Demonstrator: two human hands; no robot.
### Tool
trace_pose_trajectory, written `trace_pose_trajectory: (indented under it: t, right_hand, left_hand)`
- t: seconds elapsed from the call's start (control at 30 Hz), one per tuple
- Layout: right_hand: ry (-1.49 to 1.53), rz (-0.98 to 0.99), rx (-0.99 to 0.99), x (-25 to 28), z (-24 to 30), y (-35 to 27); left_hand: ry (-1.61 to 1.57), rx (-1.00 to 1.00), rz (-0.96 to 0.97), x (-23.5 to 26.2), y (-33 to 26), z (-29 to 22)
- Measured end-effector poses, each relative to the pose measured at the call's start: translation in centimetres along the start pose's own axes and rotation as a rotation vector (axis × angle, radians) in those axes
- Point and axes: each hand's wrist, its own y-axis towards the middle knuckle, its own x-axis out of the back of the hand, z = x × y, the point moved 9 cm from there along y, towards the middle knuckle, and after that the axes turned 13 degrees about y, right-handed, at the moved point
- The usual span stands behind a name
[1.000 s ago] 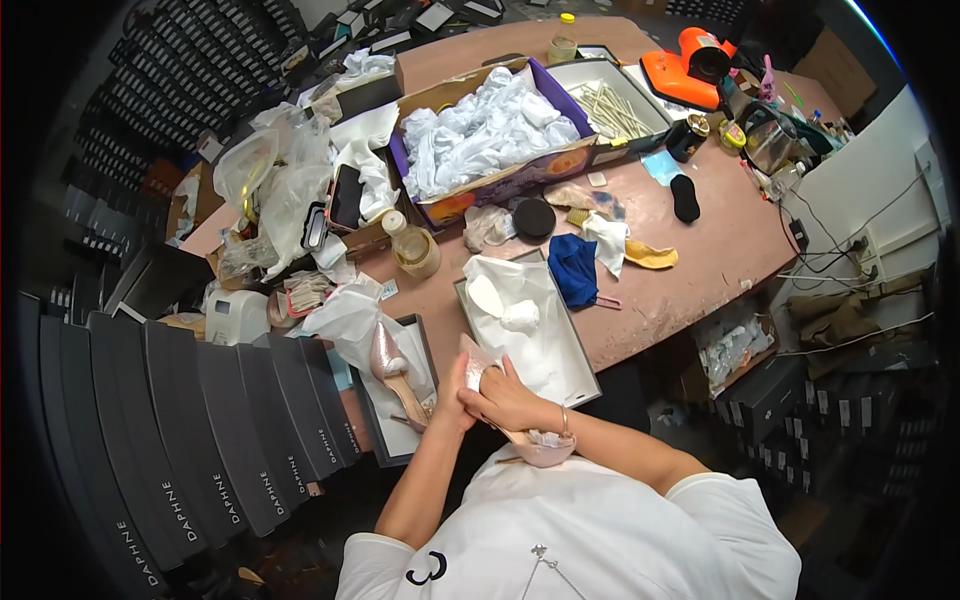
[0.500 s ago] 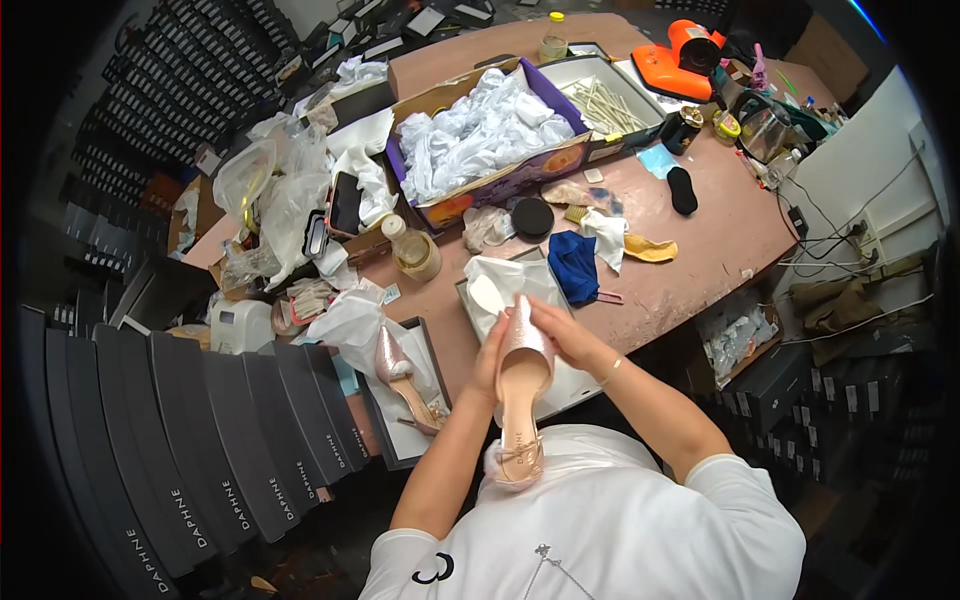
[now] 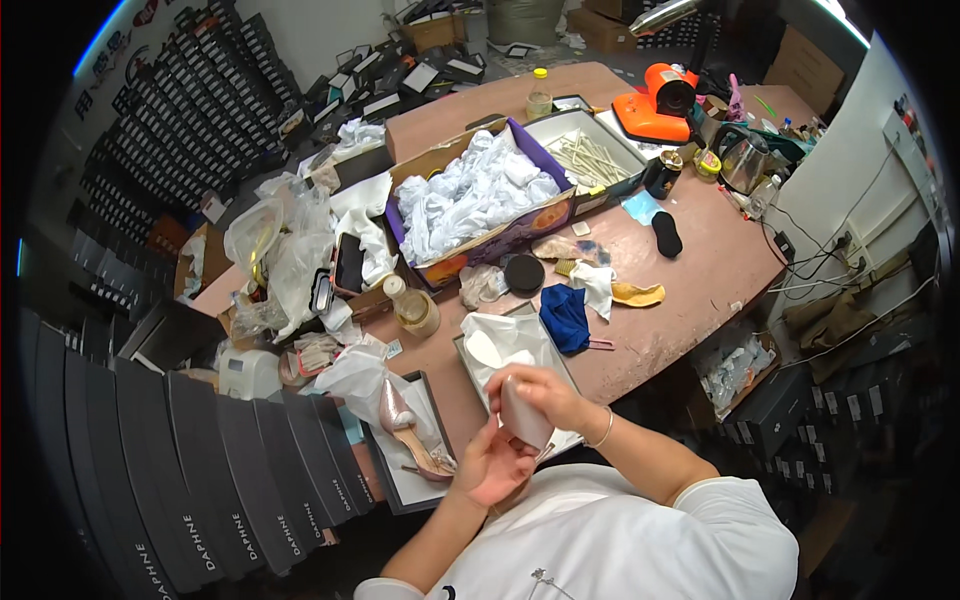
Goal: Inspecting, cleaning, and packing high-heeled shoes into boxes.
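The right hand (image 3: 540, 395) is closed around a pale pink shoe (image 3: 526, 420), fingers over its upper end. The left hand (image 3: 493, 468) is half open, palm up, fingers curled at the shoe's lower edge; firm contact cannot be determined. The shoe sits between both hands, above the near end of the white-lined box (image 3: 520, 335).

Left hand (image 3: 492, 470): palm upturned, fingers loosely bent. Right hand (image 3: 548, 393): positioned above left, fingers curled. Right forearm (image 3: 642, 440) angles inward.
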Motion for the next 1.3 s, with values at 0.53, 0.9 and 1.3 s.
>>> trace_pose_trajectory:
  t: [0.53, 0.9, 1.3]
  right_hand:
    - [0.001, 0.249, 0.219, -5.8, 3.9, -3.8]
    - [0.079, 0.436, 0.156, -9.0, 3.1, -3.2]
    - [0.225, 0.1, 0.077, -3.0, 0.3, -2.3]
  left_hand:
    - [0.707, -0.11, 0.463, -3.1, -3.1, -0.1]
    - [-0.437, 0.252, 1.709, -8.2, -8.7, 4.5]
    - [-0.16, 0.037, 0.785, -5.6, -2.9, 3.2]
